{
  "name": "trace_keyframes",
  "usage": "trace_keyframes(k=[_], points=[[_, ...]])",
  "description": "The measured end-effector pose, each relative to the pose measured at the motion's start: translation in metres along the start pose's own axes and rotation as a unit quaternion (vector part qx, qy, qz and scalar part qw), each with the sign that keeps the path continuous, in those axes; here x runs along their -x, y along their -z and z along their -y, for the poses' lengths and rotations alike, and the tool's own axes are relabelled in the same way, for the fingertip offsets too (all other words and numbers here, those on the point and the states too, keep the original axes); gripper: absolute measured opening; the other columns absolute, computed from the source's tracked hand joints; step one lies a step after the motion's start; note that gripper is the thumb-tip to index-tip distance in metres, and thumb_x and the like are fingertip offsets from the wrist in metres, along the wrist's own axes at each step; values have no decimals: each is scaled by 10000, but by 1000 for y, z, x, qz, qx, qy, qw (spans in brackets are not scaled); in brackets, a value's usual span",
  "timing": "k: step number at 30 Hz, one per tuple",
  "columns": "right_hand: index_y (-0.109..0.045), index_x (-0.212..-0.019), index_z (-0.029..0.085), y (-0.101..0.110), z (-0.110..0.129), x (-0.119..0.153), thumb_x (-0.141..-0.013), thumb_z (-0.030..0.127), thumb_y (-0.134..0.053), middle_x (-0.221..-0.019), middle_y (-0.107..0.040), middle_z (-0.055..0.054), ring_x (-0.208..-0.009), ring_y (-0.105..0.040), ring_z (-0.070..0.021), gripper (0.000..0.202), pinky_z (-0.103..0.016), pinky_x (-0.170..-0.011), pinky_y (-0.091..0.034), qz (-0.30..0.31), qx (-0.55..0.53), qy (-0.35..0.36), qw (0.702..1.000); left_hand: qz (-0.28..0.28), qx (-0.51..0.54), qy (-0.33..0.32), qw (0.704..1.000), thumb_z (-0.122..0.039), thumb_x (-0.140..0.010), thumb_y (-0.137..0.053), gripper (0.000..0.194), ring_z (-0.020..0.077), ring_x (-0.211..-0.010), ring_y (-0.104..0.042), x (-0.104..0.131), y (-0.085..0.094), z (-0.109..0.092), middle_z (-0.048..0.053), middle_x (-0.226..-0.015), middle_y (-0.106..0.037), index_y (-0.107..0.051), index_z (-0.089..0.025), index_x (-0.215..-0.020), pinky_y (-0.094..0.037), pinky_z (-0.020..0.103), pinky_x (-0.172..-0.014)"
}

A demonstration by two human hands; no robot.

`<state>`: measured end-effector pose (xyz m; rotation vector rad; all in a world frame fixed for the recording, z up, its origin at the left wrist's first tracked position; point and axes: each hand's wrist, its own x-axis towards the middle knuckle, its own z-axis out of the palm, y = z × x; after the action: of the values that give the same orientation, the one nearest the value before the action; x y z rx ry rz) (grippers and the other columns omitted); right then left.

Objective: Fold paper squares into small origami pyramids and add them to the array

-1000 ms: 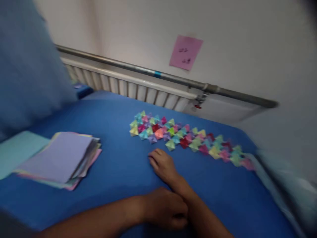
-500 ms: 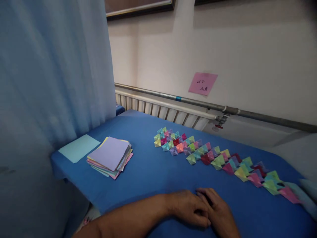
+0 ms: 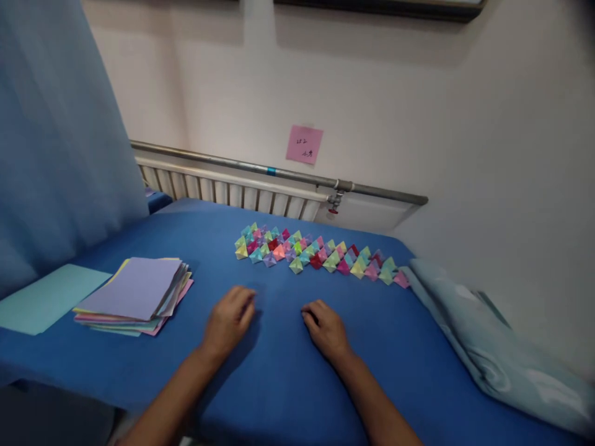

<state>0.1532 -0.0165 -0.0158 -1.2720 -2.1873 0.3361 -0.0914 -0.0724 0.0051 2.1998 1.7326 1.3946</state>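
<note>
- A plain, pale wall (image 3: 465, 111) fills the background, with the dark lower edge of a frame (image 3: 400, 7) at the very top.
- A long table (image 3: 279, 384) covered in smooth blue cloth spreads across the foreground, its far edge running along the wall.
- A light blue fabric curtain (image 3: 51, 155) hangs at the table's left end.
- A folded, pale teal blanket (image 3: 497, 341) with whitish patterning lies along the table's right end.
- A cream, ribbed radiator (image 3: 227, 189) stands behind the far edge, beneath a grey metal pipe (image 3: 209, 160).
- A band of small, pointed, folded-paper pieces (image 3: 321, 254) in pink, red, yellow, green, blue and purple lies near the far edge, stretching rightward to the blanket.
- An uneven stack of coloured paper (image 3: 132, 288), lilac on top, sits towards the left end; a pale aqua sheet (image 3: 51, 297) is just beside it, nearer the curtain.
- Two bare hands reach in from the near edge, well apart. The left hand (image 3: 229, 319) and right hand (image 3: 326, 328) are loosely curled and narrow; whether either holds anything cannot be told. Both are nearest the folded pieces.
- A square pink note (image 3: 304, 144) with dark handwriting is on the wall.
- A small red valve handle (image 3: 333, 211) sits below the pipe.
</note>
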Motion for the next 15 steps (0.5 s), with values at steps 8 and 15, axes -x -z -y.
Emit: trace_keyframes(k=[8, 15], points=[[-658, -816, 201, -1, -1, -2, -848, 163, -478, -791, -643, -35, -767, -616, -176, 187, -283, -698, -471, -6, 8, -9, 1000, -109, -350, 164, 916, -410, -875, -474, 406, 369, -1127, -567, 20, 106, 97, 187, -1197, -644, -621, -124, -1121, -420, 557, -975], [-678, -832, 217, 3, 3, -3, -863, 297, -450, -791, -669, -52, -755, -648, -203, 244, -324, -720, -511, 5, 1, -8, 1000, 28, -350, 256, 900, -508, -843, -502, 479, 351, -997, -623, 31, 113, 102, 190, -1097, -679, -647, -105, -1055, -477, 444, -868]])
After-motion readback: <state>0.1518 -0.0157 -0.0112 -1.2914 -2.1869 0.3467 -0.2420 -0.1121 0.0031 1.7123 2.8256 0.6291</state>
